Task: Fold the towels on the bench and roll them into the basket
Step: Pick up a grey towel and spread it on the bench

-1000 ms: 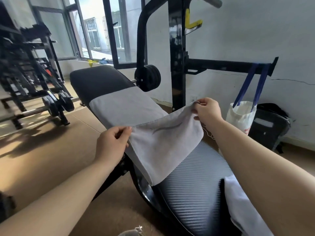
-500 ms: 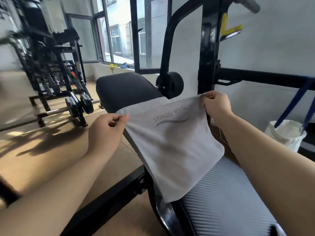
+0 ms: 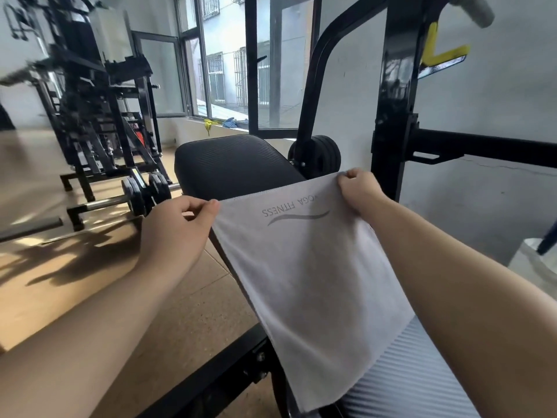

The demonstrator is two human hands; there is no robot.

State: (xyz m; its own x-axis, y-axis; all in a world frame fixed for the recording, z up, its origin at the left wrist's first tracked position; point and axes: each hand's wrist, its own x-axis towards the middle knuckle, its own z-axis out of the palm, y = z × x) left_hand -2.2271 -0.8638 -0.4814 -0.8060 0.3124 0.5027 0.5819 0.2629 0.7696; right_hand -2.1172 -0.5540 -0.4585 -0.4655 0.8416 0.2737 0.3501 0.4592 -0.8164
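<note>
Towel in view: your pale grey rectangular cloth towel [image 3: 310, 267], printed with a fitness logo, is stretched out above the black padded weight bench [image 3: 229, 164], and its lower end reaches the bench's ribbed seat. Your left hand [image 3: 174, 233] pinches the top corner off the bench's left side. Your right hand [image 3: 358, 191] pinches the other top corner at the bench's right side.

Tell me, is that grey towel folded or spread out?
Spread out. The towel hangs flat, logo showing, its top corners pinched by the left hand and right hand, lower end on the bench.
</note>
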